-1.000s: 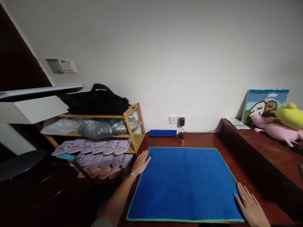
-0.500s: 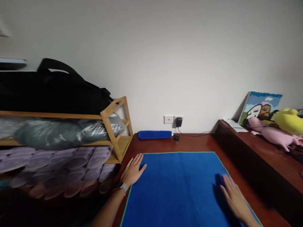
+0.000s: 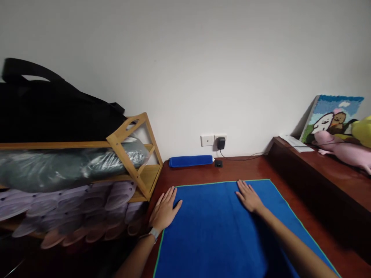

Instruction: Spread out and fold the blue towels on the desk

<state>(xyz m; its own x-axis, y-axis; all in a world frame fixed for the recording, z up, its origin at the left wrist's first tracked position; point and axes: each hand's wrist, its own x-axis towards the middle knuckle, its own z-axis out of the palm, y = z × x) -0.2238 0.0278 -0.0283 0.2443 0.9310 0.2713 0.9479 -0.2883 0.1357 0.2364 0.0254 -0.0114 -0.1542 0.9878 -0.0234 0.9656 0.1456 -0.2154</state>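
A blue cloth (image 3: pixel 208 224) with a green edge lies spread flat on the reddish-brown wooden surface (image 3: pixel 191 175). My left hand (image 3: pixel 164 208) rests flat at the cloth's far left corner, fingers outstretched and thumb apart; a watch band circles that wrist. Palm down, my right hand (image 3: pixel 249 197) lies on the cloth near its far edge, right of the middle, with the fingers extended. Neither hand grips anything. Behind the cloth, close to the wall, is a rolled or folded blue cloth (image 3: pixel 190 161).
A wooden rack (image 3: pixel 127 150) at left carries a black bag (image 3: pixel 52 112), a plastic-wrapped bundle (image 3: pixel 72 166) and several pale slippers (image 3: pixel 120 195). A plugged-in black adapter (image 3: pixel 221 143) trails a cable along the wall. On the raised right ledge sit a pink plush toy (image 3: pixel 344 150) and a picture (image 3: pixel 333 117).
My right hand has moved left and away from me, from the cloth's right side to near its far edge. My left hand stays at the corner. The view has shifted slightly.
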